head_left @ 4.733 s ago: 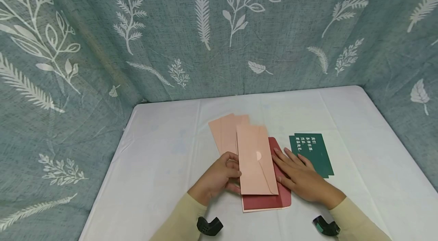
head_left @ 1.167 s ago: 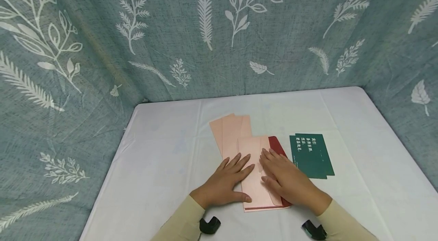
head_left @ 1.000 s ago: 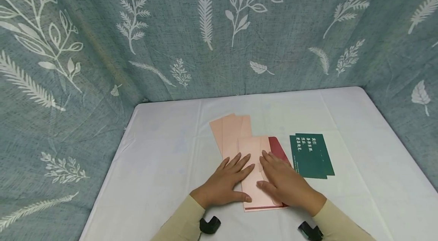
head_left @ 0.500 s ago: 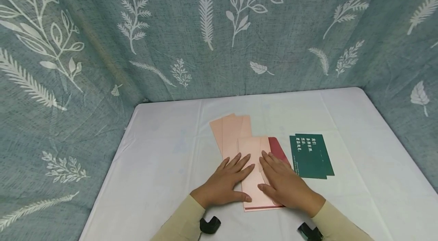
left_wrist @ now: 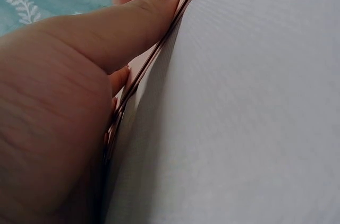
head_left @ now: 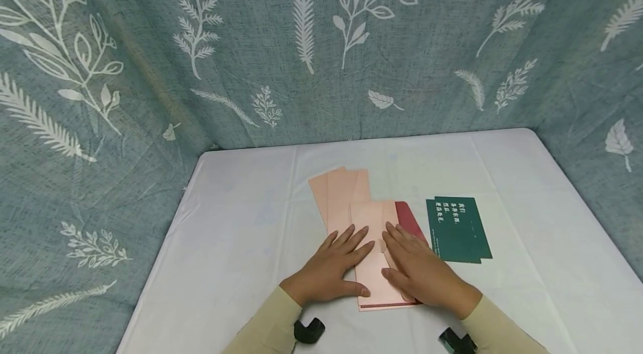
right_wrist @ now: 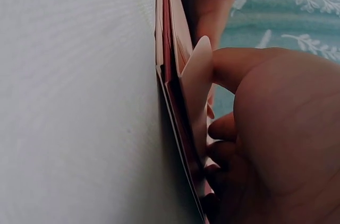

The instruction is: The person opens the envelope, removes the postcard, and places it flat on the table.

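Observation:
A pink envelope (head_left: 369, 281) lies on top of a red envelope (head_left: 409, 219), near the front middle of the table. My left hand (head_left: 329, 267) rests on its left half with fingers spread and straight. On its right half, over the flap side, my right hand (head_left: 424, 273) lies with extended fingers. The right wrist view shows the flap (right_wrist: 197, 78) standing slightly up, the right thumb against it. Seen edge-on there, pink and red layers are stacked beneath. The left thumb (left_wrist: 143, 14) presses at the envelope's edge in the left wrist view.
More pink envelopes (head_left: 341, 192) fan out behind the stack. Two dark green cards (head_left: 459, 231) with white writing overlap to the right. A white cloth covers the table (head_left: 241, 220). Behind hangs a teal curtain (head_left: 251, 36) with white leaves.
Earlier the left hand held the pink envelope's left edge and the right rested on the red one. The pink envelope now sits lower, both hands on it. The last second shows almost no movement.

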`<state>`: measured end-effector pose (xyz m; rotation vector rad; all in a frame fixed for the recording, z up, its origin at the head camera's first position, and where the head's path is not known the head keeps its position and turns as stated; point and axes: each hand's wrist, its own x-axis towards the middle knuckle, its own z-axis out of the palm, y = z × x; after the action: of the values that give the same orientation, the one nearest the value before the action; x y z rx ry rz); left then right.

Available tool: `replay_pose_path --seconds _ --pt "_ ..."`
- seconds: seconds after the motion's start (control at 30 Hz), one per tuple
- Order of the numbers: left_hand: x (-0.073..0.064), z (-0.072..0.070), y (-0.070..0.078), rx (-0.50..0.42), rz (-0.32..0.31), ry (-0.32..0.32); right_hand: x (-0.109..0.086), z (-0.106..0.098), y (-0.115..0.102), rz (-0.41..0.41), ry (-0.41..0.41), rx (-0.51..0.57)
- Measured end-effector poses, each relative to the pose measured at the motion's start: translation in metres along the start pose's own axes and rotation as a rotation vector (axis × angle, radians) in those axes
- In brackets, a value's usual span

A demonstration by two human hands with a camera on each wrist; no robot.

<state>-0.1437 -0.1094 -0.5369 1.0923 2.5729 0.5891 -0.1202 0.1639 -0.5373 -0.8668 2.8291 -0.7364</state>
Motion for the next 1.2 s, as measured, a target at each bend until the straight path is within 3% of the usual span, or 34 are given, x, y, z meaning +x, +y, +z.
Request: replay_pose_path --seconds 0.4,1.2 --pt "0.001 0.003 -0.005 -0.012 0.008 0.007 -0.004 -0.006 0.003 0.07 -0.035 0.09" --pt "0.002 0.003 -0.003 -0.02 0.018 0.008 -0.012 -0.018 0.017 0.1 0.044 0.244"
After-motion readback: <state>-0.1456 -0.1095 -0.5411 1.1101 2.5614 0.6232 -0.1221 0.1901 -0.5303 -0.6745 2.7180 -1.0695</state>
